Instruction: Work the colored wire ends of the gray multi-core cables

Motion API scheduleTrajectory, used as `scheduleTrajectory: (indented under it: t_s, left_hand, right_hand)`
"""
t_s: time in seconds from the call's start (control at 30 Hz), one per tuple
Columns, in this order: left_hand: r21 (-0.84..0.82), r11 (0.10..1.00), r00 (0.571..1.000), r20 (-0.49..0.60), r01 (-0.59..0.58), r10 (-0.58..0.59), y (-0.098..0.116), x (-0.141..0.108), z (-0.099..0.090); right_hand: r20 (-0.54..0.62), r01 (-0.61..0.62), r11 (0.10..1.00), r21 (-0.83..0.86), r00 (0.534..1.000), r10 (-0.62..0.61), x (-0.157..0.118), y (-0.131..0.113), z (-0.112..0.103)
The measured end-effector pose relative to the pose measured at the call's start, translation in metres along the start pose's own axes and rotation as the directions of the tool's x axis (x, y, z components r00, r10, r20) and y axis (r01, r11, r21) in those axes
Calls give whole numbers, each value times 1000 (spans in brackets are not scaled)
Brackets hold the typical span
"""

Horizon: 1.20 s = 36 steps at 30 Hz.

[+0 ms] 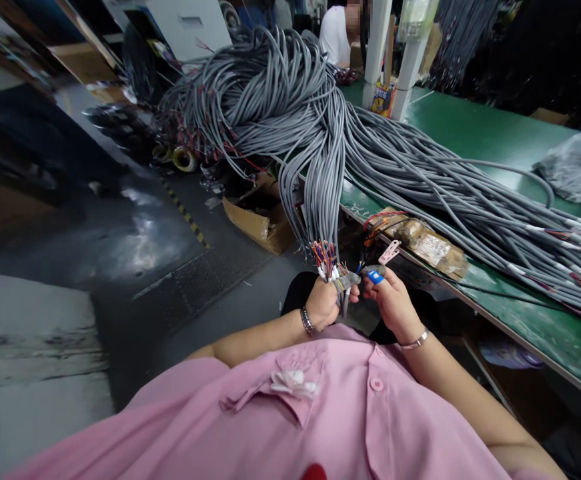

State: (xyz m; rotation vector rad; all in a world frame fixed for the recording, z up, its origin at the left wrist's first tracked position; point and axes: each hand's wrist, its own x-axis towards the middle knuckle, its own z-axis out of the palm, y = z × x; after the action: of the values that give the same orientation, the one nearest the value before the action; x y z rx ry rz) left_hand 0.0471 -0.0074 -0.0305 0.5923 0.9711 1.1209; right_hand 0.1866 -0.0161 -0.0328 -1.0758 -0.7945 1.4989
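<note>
My left hand [321,304] is closed around a bunch of grey cable ends, its thumb or finger wrapped in grey tape. Stripped coloured wires [324,255], mostly red, orange and blue, fan out above that hand beside white sleeves. Close on its right, my right hand [393,301] is pinched at a few thin wires [359,267]; blue tape wraps one of its digits, and the exact grip is small and partly hidden. From the held ends, the grey cables [326,180] run up to a large heap on the bench.
The green bench [495,137] carries long grey cables [420,167] and a taped cardboard piece [427,247] at its front edge, near a pink tag [389,252]. Below stands an open cardboard box [260,223]. A plastic bag [577,160] lies right; a person [335,37] sits behind.
</note>
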Motion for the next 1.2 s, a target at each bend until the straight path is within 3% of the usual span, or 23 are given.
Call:
scheduleTrajectory:
  t_s: [0.07, 0.17, 0.43, 0.6, 0.7, 0.87, 0.97, 1.2]
  left_hand:
    - [28, 1000, 1000, 18, 0, -1, -1, -1, -2]
    - [64, 998, 999, 32, 2, -4, -4, -2, -3]
    - [103, 995, 1000, 26, -1, -1, -5, -2, -3]
    - [58, 998, 1000, -24, -5, 6, -4, 0, -2]
    - [65, 998, 1000, -14, -6, 7, -5, 1, -3]
    - [94, 996, 999, 32, -11, 8, -7, 1, -6]
    - [110, 994, 998, 57, -7, 1, -8, 0, -6]
    - [73, 997, 995, 95, 15, -22, -6, -1, -7]
  right_hand:
    - [111, -37, 999, -23, 993, 40, -1, -6, 2]
    - [214, 4, 995, -104, 977, 18, -1, -15, 6]
    - [93, 19, 981, -193, 996, -1, 1, -8, -4]
    - [66, -1, 979, -205, 998, 15, -1, -2, -9]
    - [111, 28, 978, -209, 994, -5, -1, -6, -7]
    - [240, 31, 985, -170, 971, 11, 2, -18, 0]
    - [245, -3, 992, -130, 969, 35, 4, -16, -1]
    - [317, -211, 969, 130, 935, 161, 10, 1, -8]
